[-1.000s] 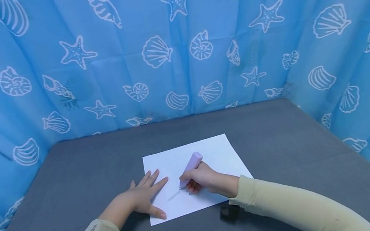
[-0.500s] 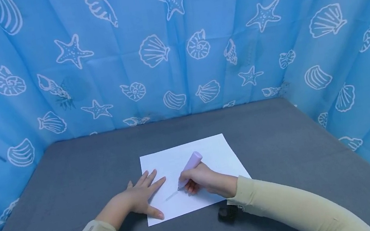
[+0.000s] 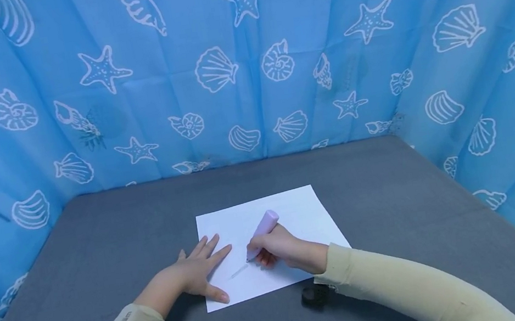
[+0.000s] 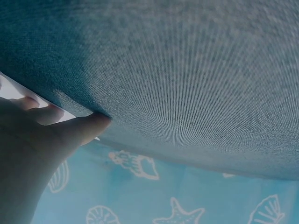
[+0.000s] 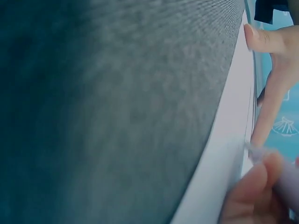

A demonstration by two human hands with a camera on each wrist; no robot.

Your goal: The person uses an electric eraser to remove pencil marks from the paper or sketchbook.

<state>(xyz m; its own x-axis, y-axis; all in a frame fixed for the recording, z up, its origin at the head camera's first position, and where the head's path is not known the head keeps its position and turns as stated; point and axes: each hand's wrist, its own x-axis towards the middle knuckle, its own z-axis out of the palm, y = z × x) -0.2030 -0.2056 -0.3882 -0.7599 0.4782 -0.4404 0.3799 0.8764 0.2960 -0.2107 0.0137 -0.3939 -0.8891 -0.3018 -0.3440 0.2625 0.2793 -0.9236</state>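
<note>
A white sheet of paper [image 3: 295,210] lies on the dark grey table. My left hand [image 3: 199,274] rests on its left part with the fingers spread; in the left wrist view, that hand's fingers [image 4: 84,128] reach along the paper's edge. My right hand [image 3: 283,248] grips a thick lilac pen [image 3: 263,226], which leans with its top end to the upper right. Its thin tip is at the paper, at the upper end of a short, faint grey line [image 3: 237,272]. The right wrist view shows the pen [image 5: 287,179] pinched between thumb and fingers.
Under the right cuff, near the paper's lower edge, sits a small black object [image 3: 314,296]. A blue curtain [image 3: 154,104] with white shells and starfish hangs along the back and sides of the grey table [image 3: 123,230].
The head view has shifted slightly. Between half a second ago and now, the pen and right hand have moved a little to the left over the paper. My left hand stays in place on the sheet.
</note>
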